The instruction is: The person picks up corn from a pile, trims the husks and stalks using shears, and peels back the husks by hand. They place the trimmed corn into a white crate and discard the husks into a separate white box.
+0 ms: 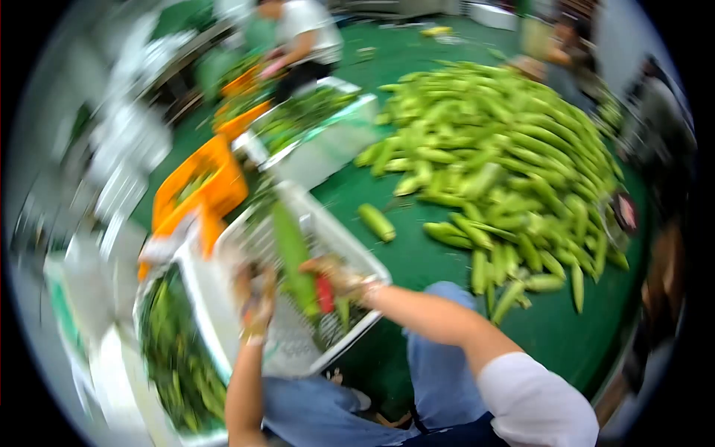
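Red tool [325, 295] is clamped in the right hand [339, 277], beside the corn [290, 242], over the crate [342, 238], likely so scraps are caught; the blurred left hand's [255, 298] grip cannot be told. Beyond the grip, ears [514, 164] are heaped.

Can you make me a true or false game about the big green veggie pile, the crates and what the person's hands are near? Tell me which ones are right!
1. The big pile of green vegetables is on a green floor. True.
2. The crate under the person's hands is orange. False: it is a white crate.
3. One green vegetable lies by itself between the pile and that crate. True.
4. The red thing is beside the left hand, away from the right. False: the red thing is right by the right hand.
5. The person is wearing blue trousers. True.
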The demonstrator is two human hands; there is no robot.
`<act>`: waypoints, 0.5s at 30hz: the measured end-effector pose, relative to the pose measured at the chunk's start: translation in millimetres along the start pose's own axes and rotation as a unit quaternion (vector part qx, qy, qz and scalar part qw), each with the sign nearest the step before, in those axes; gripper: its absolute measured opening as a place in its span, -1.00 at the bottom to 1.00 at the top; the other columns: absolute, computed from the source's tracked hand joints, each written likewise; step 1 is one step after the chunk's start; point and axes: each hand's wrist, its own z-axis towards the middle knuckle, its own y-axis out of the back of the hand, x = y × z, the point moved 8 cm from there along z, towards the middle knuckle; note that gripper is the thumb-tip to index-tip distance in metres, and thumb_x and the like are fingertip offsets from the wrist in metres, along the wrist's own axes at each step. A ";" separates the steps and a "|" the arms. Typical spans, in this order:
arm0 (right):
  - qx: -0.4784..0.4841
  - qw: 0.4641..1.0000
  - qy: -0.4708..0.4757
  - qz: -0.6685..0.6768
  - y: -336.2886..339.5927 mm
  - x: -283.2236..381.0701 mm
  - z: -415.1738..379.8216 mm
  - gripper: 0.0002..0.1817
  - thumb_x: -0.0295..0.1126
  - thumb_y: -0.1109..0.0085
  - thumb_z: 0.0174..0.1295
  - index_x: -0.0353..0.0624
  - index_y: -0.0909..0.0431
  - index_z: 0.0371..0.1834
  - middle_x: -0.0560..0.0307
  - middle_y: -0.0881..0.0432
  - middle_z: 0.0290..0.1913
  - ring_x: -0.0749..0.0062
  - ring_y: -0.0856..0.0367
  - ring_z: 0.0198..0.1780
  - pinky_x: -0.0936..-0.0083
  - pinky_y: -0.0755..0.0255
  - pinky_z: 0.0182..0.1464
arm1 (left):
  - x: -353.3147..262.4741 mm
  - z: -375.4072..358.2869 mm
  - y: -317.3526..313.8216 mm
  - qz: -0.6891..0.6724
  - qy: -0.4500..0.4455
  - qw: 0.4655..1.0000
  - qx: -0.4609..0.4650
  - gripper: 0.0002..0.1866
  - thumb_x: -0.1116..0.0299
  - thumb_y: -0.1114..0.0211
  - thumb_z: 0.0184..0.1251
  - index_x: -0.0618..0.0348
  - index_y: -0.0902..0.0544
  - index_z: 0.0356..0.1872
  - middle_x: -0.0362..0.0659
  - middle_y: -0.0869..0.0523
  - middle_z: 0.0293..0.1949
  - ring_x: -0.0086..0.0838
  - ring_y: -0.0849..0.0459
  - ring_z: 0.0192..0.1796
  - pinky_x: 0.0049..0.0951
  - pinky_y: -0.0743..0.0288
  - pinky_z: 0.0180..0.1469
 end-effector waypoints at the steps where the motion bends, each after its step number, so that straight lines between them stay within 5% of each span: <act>1: 0.044 0.989 -0.078 0.117 -14.6 -6.5 -5.2 -0.78 -0.29 -0.17 0.19 -0.23 -0.54 -0.26 0.13 -0.64 -0.36 0.45 -0.63 -0.38 0.48 -0.56 -0.30 | 22.7 -1.0 -18.1 -0.183 0.216 0.957 0.065 -0.66 0.21 -0.26 0.25 0.26 -0.53 -0.12 -0.09 -0.63 -0.25 -0.33 -0.59 -0.15 -0.29 -0.45 -0.07; 3: -0.013 0.992 -0.090 0.092 0.7 -25.5 -9.5 -0.79 -0.34 -0.14 0.21 -0.25 -0.51 -0.20 0.09 -0.63 -0.21 0.41 -0.64 -0.21 0.44 -0.54 -0.05 | 55.6 -9.5 -64.9 -0.451 0.337 0.811 0.160 -0.53 0.02 -0.04 0.39 0.27 -0.52 0.02 -0.12 -0.62 -0.08 -0.42 -0.58 -0.10 -0.40 -0.47 -0.02; 5: 0.008 0.991 -0.134 0.022 -6.5 -35.0 -27.7 -0.75 -0.36 -0.18 0.19 -0.28 -0.50 -0.15 0.08 -0.62 -0.16 0.41 -0.62 -0.15 0.47 -0.52 -0.03 | 74.1 -21.3 -90.9 -0.547 0.310 0.767 0.126 -0.51 -0.02 -0.04 0.38 0.18 -0.50 0.08 -0.16 -0.61 0.01 -0.44 -0.56 0.01 -0.44 -0.44 0.08; 6: 0.015 0.993 -0.113 -0.017 -5.0 -42.3 -28.3 -0.71 -0.34 -0.20 0.17 -0.29 -0.49 -0.13 0.09 -0.61 -0.17 0.40 -0.62 -0.16 0.48 -0.51 -0.04 | 58.3 -24.6 -91.3 -0.619 0.343 0.690 0.152 -0.52 -0.04 -0.14 0.31 0.14 -0.52 0.03 -0.19 -0.63 -0.06 -0.47 -0.59 -0.05 -0.43 -0.51 0.00; 8: 0.063 0.953 -0.229 -0.191 1.4 -49.6 -30.5 -0.58 -0.26 -0.27 0.13 -0.33 -0.45 -0.06 0.05 -0.61 -0.17 0.38 -0.60 -0.13 0.47 -0.49 -0.06 | 69.2 -33.7 -92.1 -0.573 0.389 0.714 0.103 -0.52 -0.02 -0.23 0.25 0.14 -0.51 0.01 -0.21 -0.64 -0.14 -0.49 -0.62 -0.17 -0.43 -0.57 -0.14; 10: 0.019 0.871 0.032 -0.489 1.5 -9.6 -19.9 -0.32 -0.06 -0.37 -0.03 -0.36 -0.33 -0.02 -0.14 -0.57 -0.17 0.20 -0.58 -0.08 0.37 -0.46 -0.08 | 82.6 -41.1 -85.9 -0.547 0.414 0.721 0.099 -0.56 0.06 -0.22 0.28 0.16 -0.51 0.02 -0.21 -0.63 -0.11 -0.49 -0.61 -0.15 -0.46 -0.55 -0.14; 12: -0.025 0.755 0.065 -0.653 1.7 9.5 -22.7 -0.24 -0.01 -0.40 -0.13 -0.34 -0.28 -0.04 -0.24 -0.55 -0.17 -0.02 -0.56 -0.10 0.30 -0.44 -0.07 | 92.4 -43.7 -76.5 -0.518 0.435 0.729 0.102 -0.60 0.13 -0.21 0.30 0.18 -0.52 0.02 -0.21 -0.62 -0.09 -0.50 -0.59 -0.13 -0.49 -0.52 -0.14; 15: 0.008 0.733 0.045 -0.679 7.4 5.0 -16.1 -0.23 0.00 -0.41 -0.18 -0.33 -0.25 -0.05 -0.31 -0.54 -0.18 -0.15 -0.54 -0.11 0.23 -0.43 -0.07 | 102.8 -48.5 -82.1 -0.370 0.401 0.813 0.204 -0.56 0.13 -0.07 0.38 0.19 -0.44 0.15 -0.18 -0.58 0.07 -0.40 -0.49 0.11 -0.44 -0.28 0.21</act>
